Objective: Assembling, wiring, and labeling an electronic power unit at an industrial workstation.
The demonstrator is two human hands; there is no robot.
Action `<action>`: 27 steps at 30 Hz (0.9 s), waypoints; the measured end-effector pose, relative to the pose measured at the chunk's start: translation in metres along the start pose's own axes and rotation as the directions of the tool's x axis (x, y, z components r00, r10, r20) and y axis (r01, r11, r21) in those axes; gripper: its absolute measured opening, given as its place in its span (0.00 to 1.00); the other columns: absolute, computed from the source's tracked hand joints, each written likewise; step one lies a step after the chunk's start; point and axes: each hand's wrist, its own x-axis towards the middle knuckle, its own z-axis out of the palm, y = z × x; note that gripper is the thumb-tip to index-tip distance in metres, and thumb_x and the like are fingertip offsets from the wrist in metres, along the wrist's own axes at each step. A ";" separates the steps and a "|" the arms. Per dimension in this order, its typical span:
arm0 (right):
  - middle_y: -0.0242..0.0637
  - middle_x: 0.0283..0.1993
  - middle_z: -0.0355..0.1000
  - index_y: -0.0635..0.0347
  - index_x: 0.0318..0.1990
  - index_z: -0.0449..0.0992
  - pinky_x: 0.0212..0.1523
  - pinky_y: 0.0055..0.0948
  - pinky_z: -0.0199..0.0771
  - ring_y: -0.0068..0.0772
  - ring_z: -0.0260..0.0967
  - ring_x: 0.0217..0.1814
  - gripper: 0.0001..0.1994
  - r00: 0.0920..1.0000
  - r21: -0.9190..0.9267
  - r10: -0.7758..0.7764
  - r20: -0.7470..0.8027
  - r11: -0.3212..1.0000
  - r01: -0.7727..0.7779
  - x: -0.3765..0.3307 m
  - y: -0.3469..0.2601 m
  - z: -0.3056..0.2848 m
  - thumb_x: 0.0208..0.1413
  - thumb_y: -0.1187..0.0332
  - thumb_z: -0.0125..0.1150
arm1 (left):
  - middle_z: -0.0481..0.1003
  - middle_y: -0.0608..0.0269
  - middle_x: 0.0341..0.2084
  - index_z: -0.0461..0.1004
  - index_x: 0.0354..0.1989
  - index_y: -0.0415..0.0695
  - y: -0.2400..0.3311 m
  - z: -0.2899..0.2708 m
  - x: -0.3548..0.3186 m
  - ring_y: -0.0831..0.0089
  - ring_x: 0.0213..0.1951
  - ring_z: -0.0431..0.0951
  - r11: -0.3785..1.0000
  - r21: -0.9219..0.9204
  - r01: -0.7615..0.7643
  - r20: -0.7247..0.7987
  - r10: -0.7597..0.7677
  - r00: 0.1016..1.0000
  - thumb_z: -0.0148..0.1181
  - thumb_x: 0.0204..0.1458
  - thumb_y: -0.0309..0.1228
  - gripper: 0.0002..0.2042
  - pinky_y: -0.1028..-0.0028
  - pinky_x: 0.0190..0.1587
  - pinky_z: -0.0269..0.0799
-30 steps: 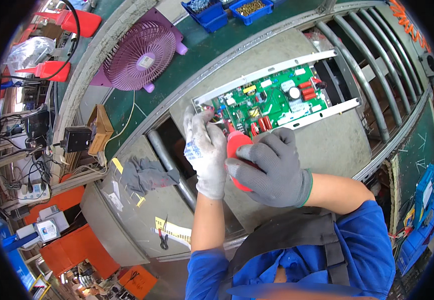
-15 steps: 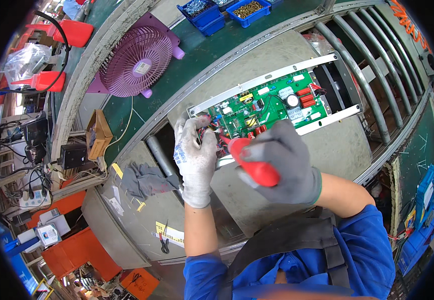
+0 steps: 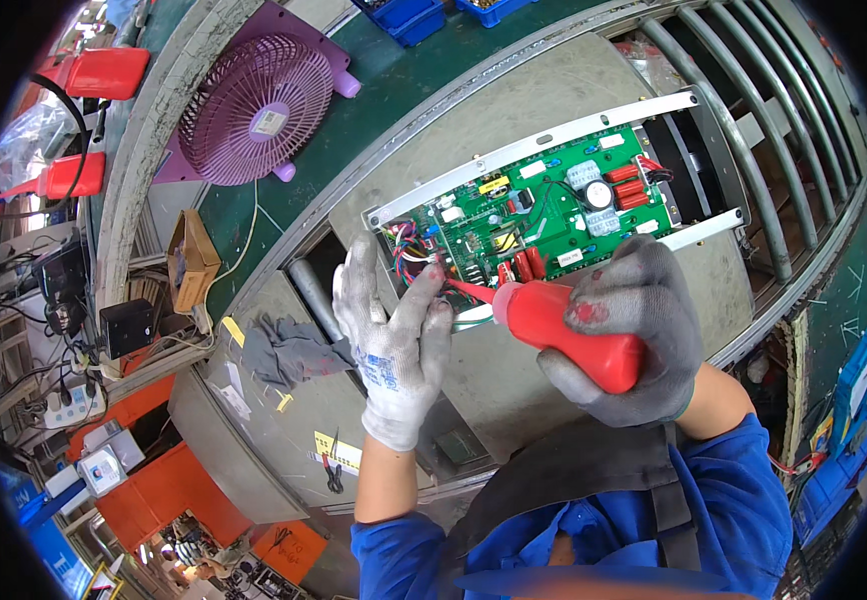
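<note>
A green circuit board (image 3: pixel 544 220) sits in a metal frame (image 3: pixel 534 152) in front of me, with a bundle of coloured wires (image 3: pixel 411 250) at its left end. My right hand (image 3: pixel 644 330), in a grey glove stained red, is closed round a red squeeze bottle (image 3: pixel 574 325). The bottle tilts, its thin nozzle aimed left at the board's near left corner. My left hand (image 3: pixel 394 345), in a pale glove, lies by the wires with its fingers stretched and apart. Its index fingertip, marked red, is close to the nozzle tip. Whether it touches a wire is hidden.
Metal rollers (image 3: pixel 744 130) run along the right. A purple fan (image 3: pixel 264 115) stands at the far left, near an open cardboard box (image 3: pixel 194 262). Left of my hand lie a grey cloth (image 3: pixel 289 352) and small pliers (image 3: pixel 334 474). Blue bins (image 3: pixel 404 20) line the far edge.
My right hand and the red bottle have moved right and nearer, and the bottle lies flatter. My left hand's fingers have spread from a curled pose. The whole view has shifted slightly.
</note>
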 end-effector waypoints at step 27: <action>0.35 0.35 0.70 0.53 0.41 0.78 0.34 0.39 0.60 0.39 0.67 0.32 0.23 0.967 -0.205 -0.111 0.229 0.966 0.159 0.023 -0.010 0.029 0.32 0.69 0.77 | 0.66 0.31 0.62 0.76 0.36 0.39 -0.017 0.038 -0.008 0.36 0.64 0.66 0.973 -0.230 -0.033 -0.255 -0.027 0.967 0.55 0.52 0.23 0.05 0.49 0.66 0.61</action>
